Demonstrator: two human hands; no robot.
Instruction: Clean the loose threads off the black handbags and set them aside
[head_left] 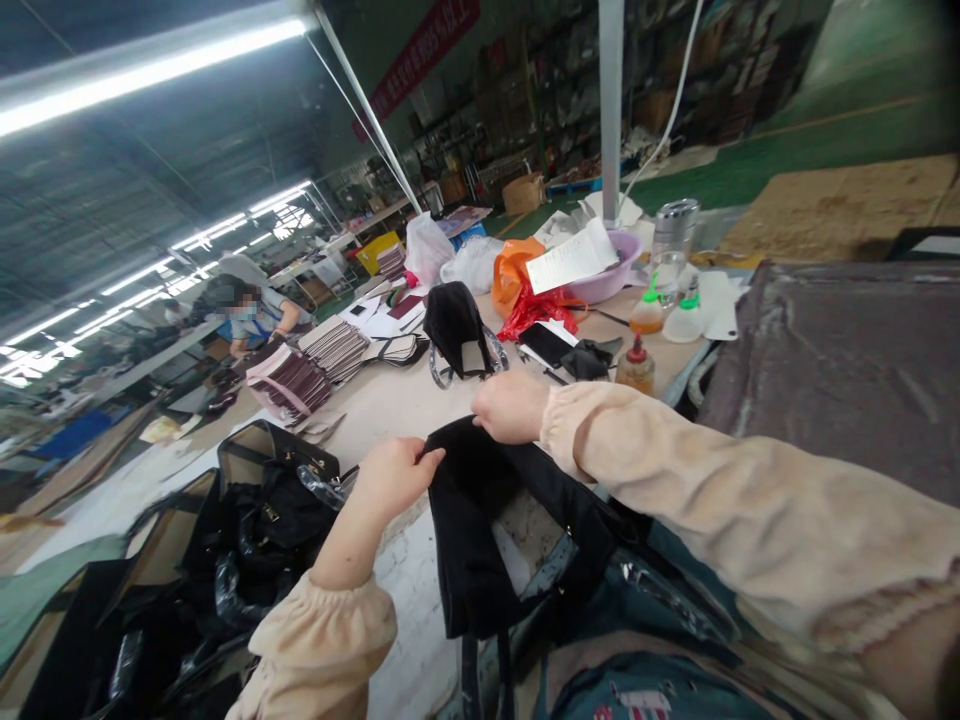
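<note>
Between my hands hangs a black handbag, its opening facing up and its straps dangling below and to the right. My left hand pinches the left corner of its far rim. Close by on the same rim, my right hand grips the edge with closed fingers. The bag's lower right part rests against my lap. Just beyond my hands, a smaller-looking black bag with plastic-wrapped handles stands on the table.
Several black handbags are packed along the left. Stacked panels lie beyond them, near a co-worker. Glue bottles, a phone, a purple basin and a glass jar are at the right, beside a dark board.
</note>
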